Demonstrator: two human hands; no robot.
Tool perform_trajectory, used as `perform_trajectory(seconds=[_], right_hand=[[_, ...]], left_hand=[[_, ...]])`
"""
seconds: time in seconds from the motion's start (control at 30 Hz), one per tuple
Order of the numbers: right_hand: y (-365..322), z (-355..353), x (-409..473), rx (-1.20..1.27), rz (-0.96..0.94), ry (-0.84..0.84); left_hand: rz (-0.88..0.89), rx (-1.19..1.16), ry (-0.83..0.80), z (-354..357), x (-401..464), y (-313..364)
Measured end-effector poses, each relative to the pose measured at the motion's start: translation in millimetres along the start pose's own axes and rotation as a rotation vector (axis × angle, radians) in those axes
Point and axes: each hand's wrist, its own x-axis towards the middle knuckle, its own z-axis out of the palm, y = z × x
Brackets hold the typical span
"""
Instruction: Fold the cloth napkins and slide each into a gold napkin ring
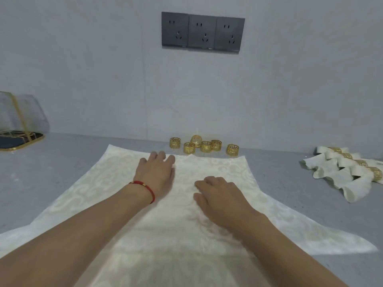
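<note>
A cream patterned cloth napkin (99,189) lies spread flat on the grey table. My left hand (157,172), with a red cord on its wrist, presses flat on the napkin's far middle, fingers straight. My right hand (219,195) rests palm-down on the napkin just right of centre, fingers relaxed. Several loose gold napkin rings (205,146) stand in a cluster just beyond the napkin's far edge, near the wall. At the right, several folded napkins in gold rings (348,172) lie in a row.
A gold-rimmed tray with a dark base (20,139) and a clear glass holder stands at the far left against the wall. Three dark wall sockets (203,32) sit above the table. Bare grey tabletop (62,158) shows either side of the napkin.
</note>
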Motion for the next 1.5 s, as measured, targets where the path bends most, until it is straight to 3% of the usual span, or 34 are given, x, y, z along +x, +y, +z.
perform_trajectory(seconds=[0.07, 0.13, 0.23, 0.33, 0.53, 0.63, 0.83, 1.03, 1.3, 1.5], right_hand=[[-1, 4, 0, -0.026, -0.009, 0.030], [-1, 7, -1, -0.046, -0.022, 0.048], [-2, 8, -2, -0.045, -0.049, 0.052], [-3, 5, -3, -0.011, -0.055, 0.039], [1, -21, 9, 0.178, 0.117, -0.010], [14, -25, 41, 0.212, 0.200, 0.065], [25, -15, 110, 0.263, 0.212, 0.215], [24, 11, 151, 0.254, 0.302, 0.170], [26, 27, 143, 0.349, 0.251, 0.312], [32, 24, 135, 0.199, 0.164, 0.234]], left_hand=[[0.133, -0.173, -0.040, 0, 2, 13], [0.211, -0.206, -0.182, 3, 8, 25], [0.214, -0.199, -0.364, 12, 16, 32], [0.159, -0.229, -0.441, 18, 18, 30], [0.163, -0.229, -0.447, 18, 22, 28], [0.163, -0.219, -0.432, 21, 23, 28], [0.136, -0.240, -0.400, 28, 23, 26], [0.150, -0.267, -0.370, 33, 23, 26], [0.094, -0.434, -0.323, 33, 23, 26], [0.013, -0.514, -0.342, 18, 22, 27]])
